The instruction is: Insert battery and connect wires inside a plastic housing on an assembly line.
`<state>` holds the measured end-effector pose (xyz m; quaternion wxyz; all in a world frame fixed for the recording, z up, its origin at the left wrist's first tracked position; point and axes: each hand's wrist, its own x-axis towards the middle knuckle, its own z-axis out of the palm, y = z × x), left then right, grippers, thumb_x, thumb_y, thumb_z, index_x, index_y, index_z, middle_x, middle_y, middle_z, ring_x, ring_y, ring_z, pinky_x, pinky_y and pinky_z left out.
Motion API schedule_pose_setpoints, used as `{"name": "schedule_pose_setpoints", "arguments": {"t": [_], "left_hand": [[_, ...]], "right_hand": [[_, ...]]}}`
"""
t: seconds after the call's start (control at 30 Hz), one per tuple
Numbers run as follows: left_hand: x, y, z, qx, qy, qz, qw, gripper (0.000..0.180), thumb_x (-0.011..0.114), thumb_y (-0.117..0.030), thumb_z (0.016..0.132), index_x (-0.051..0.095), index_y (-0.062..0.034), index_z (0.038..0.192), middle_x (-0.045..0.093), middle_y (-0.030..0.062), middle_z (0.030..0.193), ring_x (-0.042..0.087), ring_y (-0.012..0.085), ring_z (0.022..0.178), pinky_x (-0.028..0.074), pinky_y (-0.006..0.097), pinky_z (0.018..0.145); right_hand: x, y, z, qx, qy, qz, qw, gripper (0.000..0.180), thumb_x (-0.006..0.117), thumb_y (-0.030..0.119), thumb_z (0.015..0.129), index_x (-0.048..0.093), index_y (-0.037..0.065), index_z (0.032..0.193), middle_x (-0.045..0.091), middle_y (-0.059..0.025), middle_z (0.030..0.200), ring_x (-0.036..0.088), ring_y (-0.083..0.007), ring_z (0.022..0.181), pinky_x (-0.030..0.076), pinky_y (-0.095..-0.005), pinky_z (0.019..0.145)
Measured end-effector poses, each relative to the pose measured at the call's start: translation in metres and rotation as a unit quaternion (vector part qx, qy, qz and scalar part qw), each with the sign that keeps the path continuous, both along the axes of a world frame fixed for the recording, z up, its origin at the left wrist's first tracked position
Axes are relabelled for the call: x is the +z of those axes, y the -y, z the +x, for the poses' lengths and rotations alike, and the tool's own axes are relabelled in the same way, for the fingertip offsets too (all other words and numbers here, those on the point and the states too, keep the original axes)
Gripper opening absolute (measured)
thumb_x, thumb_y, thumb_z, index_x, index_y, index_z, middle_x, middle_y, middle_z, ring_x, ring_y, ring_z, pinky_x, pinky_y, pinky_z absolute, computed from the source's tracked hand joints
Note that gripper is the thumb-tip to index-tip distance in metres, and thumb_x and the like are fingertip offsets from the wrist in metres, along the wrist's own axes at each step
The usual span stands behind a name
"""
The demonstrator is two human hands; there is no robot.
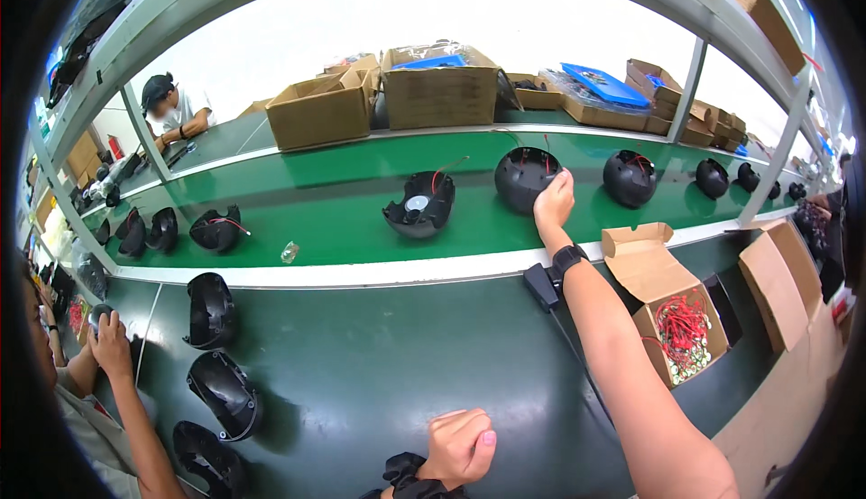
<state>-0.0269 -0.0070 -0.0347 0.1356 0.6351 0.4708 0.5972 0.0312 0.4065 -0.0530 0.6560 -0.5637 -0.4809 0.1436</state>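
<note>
My right arm reaches out over the green conveyor belt point(343, 244). On that belt, my right hand point(553, 199) grips the right side of a round black plastic shell point(523, 179), from whose top thin red wires rise. The fingertips behind the shell are partly hidden. Low in the view, my left hand point(460, 448) is curled into a loose fist above the dark green worktable point(388, 364), and nothing shows in it. To the left on the belt lies an open black shell point(420, 206) with a round silvery part inside; to the right sits another black shell point(630, 179) with red wires.
Three curved black shells point(224, 393) line the worktable's left side. An open carton point(681, 332) of red wire leads stands right of my forearm, near a black block with a cable point(541, 288). Cardboard boxes point(440, 96) stand behind the belt. A co-worker's hand point(110, 346) is at left.
</note>
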Motion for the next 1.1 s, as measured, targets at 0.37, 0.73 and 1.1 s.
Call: {"name": "schedule_pose_setpoints", "arguments": {"t": [0.37, 0.73, 1.1], "left_hand": [[0.000, 0.000, -0.005, 0.008, -0.024, -0.006, 1.000, 0.023, 0.052, -0.012, 0.083, 0.044, -0.0041, 0.062, 0.041, 0.0091, 0.056, 0.040, 0.0277, 0.044, 0.034, 0.036, 0.044], [0.001, -0.004, -0.006, 0.039, -0.060, 0.028, 0.997, 0.020, 0.054, -0.011, 0.079, 0.045, -0.0042, 0.063, 0.042, 0.0090, 0.056, 0.041, 0.0270, 0.045, 0.035, 0.036, 0.045], [0.014, 0.016, -0.016, 0.166, -0.179, 0.187, 0.952, 0.026, 0.053, -0.019, 0.078, 0.059, -0.0039, 0.097, 0.050, 0.0161, 0.109, 0.051, 0.0324, 0.101, 0.041, 0.048, 0.092]], "right_hand": [[0.076, 0.088, -0.042, 0.295, 0.514, 0.375, 0.713, 0.034, 0.061, -0.004, 0.072, 0.062, 0.007, 0.104, 0.063, -0.0054, 0.106, 0.053, -0.0236, 0.111, 0.041, -0.0379, 0.091], [0.082, 0.099, -0.067, 0.291, 0.646, 0.312, 0.633, 0.009, 0.066, 0.014, 0.073, 0.066, 0.013, 0.082, 0.066, -0.0010, 0.083, 0.061, -0.0206, 0.087, 0.044, -0.0336, 0.082], [0.087, 0.236, 0.030, 0.642, -0.051, -0.295, 0.706, 0.017, 0.070, 0.024, 0.085, 0.066, 0.010, 0.077, 0.064, 0.0008, 0.068, 0.053, -0.0046, 0.057, 0.038, -0.0199, 0.050]]}}
